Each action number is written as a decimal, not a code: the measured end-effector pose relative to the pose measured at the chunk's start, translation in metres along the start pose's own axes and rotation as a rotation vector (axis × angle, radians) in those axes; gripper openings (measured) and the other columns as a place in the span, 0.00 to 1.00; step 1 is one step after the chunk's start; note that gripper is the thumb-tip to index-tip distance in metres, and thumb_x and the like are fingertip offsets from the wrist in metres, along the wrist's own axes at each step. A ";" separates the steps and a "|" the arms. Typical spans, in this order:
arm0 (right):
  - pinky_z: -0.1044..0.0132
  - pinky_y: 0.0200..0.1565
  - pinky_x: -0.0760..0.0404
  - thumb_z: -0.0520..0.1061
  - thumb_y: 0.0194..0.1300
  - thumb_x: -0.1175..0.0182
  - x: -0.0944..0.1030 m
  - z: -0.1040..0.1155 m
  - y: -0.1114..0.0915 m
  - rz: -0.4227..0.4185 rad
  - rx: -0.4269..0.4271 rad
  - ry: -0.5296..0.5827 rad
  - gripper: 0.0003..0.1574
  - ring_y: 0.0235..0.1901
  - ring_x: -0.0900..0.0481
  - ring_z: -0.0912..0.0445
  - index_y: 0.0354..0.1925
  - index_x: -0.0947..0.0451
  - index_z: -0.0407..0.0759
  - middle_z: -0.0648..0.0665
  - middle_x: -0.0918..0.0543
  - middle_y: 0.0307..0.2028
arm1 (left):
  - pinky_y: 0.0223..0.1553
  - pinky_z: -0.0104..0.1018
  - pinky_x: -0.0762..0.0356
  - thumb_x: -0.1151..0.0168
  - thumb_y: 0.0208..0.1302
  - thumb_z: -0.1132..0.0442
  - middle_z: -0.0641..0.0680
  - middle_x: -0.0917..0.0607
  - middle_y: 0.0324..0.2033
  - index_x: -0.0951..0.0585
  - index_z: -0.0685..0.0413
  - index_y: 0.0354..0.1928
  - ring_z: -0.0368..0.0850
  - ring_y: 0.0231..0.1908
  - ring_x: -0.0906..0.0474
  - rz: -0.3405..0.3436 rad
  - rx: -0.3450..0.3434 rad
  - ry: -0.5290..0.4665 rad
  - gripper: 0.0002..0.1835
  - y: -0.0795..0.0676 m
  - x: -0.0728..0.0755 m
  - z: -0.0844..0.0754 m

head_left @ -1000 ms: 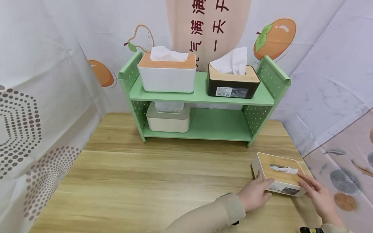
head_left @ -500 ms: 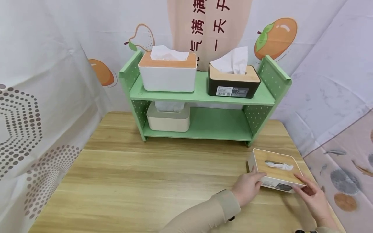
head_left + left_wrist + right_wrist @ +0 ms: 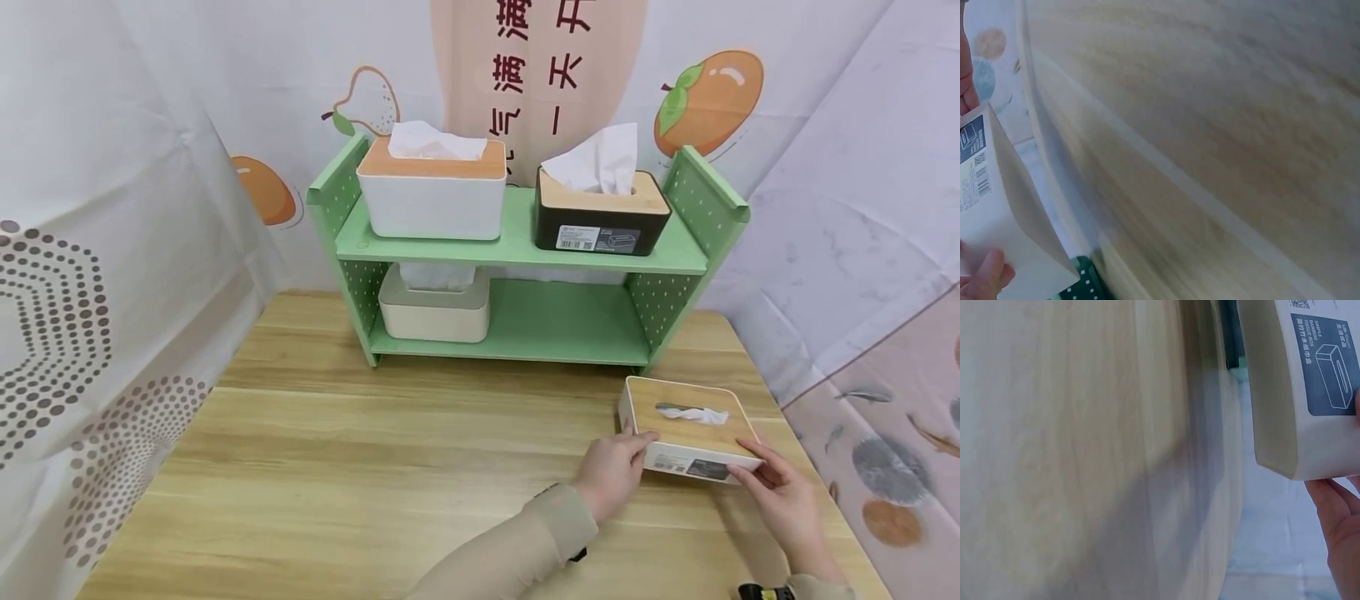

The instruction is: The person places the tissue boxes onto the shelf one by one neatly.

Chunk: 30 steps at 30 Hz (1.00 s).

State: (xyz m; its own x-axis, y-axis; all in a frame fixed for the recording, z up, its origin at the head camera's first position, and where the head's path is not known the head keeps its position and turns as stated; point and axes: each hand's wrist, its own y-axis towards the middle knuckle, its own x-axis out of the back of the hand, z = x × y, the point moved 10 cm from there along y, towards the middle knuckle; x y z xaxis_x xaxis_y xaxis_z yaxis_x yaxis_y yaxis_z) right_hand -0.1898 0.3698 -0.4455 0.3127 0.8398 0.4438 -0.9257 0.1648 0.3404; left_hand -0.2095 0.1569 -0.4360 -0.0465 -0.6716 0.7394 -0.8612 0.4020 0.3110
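A white tissue box [image 3: 701, 432] with a light wooden lid is held between both hands at the table's right side. A crumpled white tissue [image 3: 693, 414] pokes from its slot. My left hand [image 3: 609, 473] grips the near left corner, thumb on the front. The right hand [image 3: 783, 502] pinches the near right corner. Seen from the left wrist, the box's white wall [image 3: 997, 219] bears a barcode label. In the right wrist view, the box's underside [image 3: 1272, 394] shows, raised off the wood, with fingers [image 3: 1335, 512] at its end.
A green two-tier rack [image 3: 570, 321] stands at the back of the wooden table [image 3: 360, 467]. Its upper shelf carries a large white tissue box [image 3: 435, 204] and a black one [image 3: 551, 225]. A cream tissue box [image 3: 435, 321] sits lower left. Printed cloth [image 3: 862, 292] hangs around.
Both hands have carried the white tissue box leftward and somewhat back toward the rack, keeping their grip. The rack and the boxes on it stay where they were.
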 end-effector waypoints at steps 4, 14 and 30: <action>0.91 0.38 0.29 0.28 0.56 0.40 -0.016 0.012 0.001 0.016 0.034 -0.082 0.23 0.41 0.31 0.88 0.53 0.27 0.30 0.62 0.32 0.58 | 0.36 0.15 0.24 0.46 0.67 0.64 0.49 0.17 0.49 0.22 0.41 0.54 0.40 0.52 0.23 -0.031 0.036 -0.036 0.16 -0.003 0.014 0.009; 0.89 0.37 0.28 0.27 0.55 0.39 -0.048 0.027 0.006 0.016 0.050 -0.022 0.21 0.40 0.28 0.84 0.49 0.26 0.27 0.50 0.26 0.59 | 0.47 0.26 0.23 0.46 0.66 0.64 0.50 0.19 0.51 0.20 0.46 0.53 0.45 0.55 0.25 -0.092 0.085 -0.077 0.15 -0.012 0.041 0.036; 0.89 0.44 0.31 0.28 0.57 0.41 -0.092 0.045 0.014 0.070 -0.014 0.067 0.21 0.46 0.36 0.86 0.50 0.28 0.25 0.25 0.42 0.66 | 0.46 0.27 0.23 0.44 0.65 0.65 0.54 0.17 0.49 0.19 0.53 0.50 0.46 0.52 0.23 -0.205 0.087 -0.092 0.13 -0.019 0.077 0.061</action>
State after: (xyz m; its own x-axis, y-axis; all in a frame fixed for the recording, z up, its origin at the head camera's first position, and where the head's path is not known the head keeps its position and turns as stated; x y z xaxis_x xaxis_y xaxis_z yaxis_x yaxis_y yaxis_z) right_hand -0.2218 0.2720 -0.4445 0.2324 0.8823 0.4093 -0.9478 0.1110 0.2988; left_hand -0.2275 0.0589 -0.4215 0.0918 -0.7892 0.6073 -0.8975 0.1986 0.3938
